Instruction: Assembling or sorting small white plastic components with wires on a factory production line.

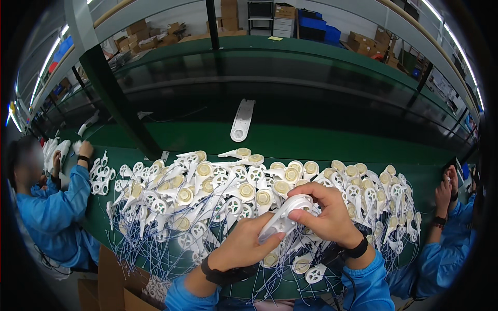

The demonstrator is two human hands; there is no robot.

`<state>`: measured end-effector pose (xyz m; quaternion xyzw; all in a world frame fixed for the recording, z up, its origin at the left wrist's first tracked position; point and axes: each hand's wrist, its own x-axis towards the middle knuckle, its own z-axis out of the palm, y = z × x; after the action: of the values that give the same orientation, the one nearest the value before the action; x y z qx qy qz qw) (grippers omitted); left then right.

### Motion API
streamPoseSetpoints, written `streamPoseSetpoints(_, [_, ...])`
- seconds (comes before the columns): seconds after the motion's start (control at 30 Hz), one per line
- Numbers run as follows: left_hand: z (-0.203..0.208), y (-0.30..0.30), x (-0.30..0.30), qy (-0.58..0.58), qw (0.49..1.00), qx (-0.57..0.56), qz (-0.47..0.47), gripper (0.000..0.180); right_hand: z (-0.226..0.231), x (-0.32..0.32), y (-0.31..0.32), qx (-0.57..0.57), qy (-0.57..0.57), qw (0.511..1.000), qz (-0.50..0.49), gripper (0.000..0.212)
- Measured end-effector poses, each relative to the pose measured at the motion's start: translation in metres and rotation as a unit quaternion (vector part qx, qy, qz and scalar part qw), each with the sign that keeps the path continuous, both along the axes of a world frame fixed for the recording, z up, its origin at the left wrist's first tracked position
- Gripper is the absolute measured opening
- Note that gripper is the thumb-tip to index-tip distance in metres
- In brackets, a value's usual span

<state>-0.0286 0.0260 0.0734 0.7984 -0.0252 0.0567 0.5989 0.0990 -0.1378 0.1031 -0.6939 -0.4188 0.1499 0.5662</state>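
Observation:
Between my two hands is a white plastic housing with a round end and a narrower arm (282, 216), held above the heap. My left hand (246, 241) grips its narrow end, thumb along the side. The fingers and thumb of my right hand (327, 212) close round the circular end. Beneath and around lies a broad pile of similar white plastic parts (246, 191), many with cream round discs and thin blue and white wires (140, 254) trailing toward me. My fingers hide part of the held piece.
Beyond the pile, a single long white cover (242, 122) lies on the dark conveyor belt. A green post (119, 103) rises at the left. Co-workers in blue sleeves (57, 207) sit on both sides. An open cardboard box (116, 280) stands below the table's edge.

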Motion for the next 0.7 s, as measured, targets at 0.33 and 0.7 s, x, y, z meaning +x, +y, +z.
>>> streamPoseSetpoints(0.33, [0.011, -0.007, -0.008, -0.04, 0.995, 0.079, 0.056, 0.032, 0.004, -0.012, 0.003, 0.016, -0.144, 0.989, 0.028, 0.037])
streamPoseSetpoints(0.7, [0.014, -0.01, -0.015, -0.056, 0.989, 0.116, 0.066, 0.033, -0.004, -0.018, 0.001, -0.023, -0.102, 0.991, 0.081, 0.037])
